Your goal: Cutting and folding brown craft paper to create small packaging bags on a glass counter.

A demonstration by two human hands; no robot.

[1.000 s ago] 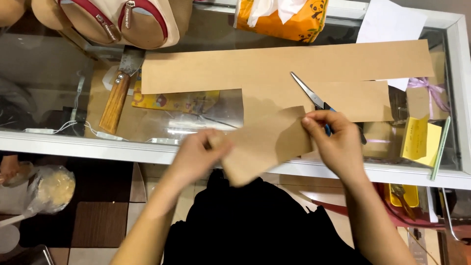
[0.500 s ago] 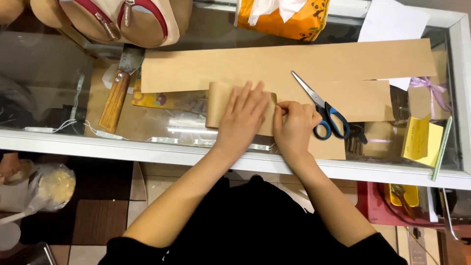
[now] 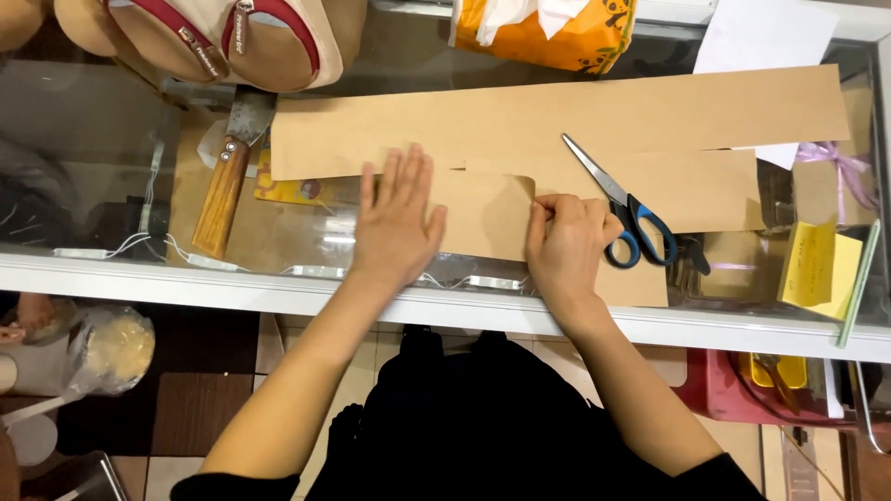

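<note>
A folded piece of brown paper (image 3: 483, 213) lies on the glass counter top (image 3: 111, 121). My left hand (image 3: 394, 223) presses flat on its left part, fingers spread and pointing away from me. My right hand (image 3: 566, 246) rests on the piece's right edge with the fingers curled, pinching or creasing the paper there. Blue-handled scissors (image 3: 631, 218) lie just right of my right hand, blades pointing up-left. A long sheet of brown paper (image 3: 575, 121) stretches across the counter behind both hands.
A wooden-handled cleaver (image 3: 227, 176) lies inside the case at the left. A tan and red bag (image 3: 213, 37) and an orange tissue pack (image 3: 548, 28) sit at the back. Yellow notes (image 3: 817, 264) and white paper (image 3: 766, 37) are at the right.
The small brown piece went from lifted in both hands to lying on the counter. My left hand has slid left along it and flattened; my right hand stays at the right edge.
</note>
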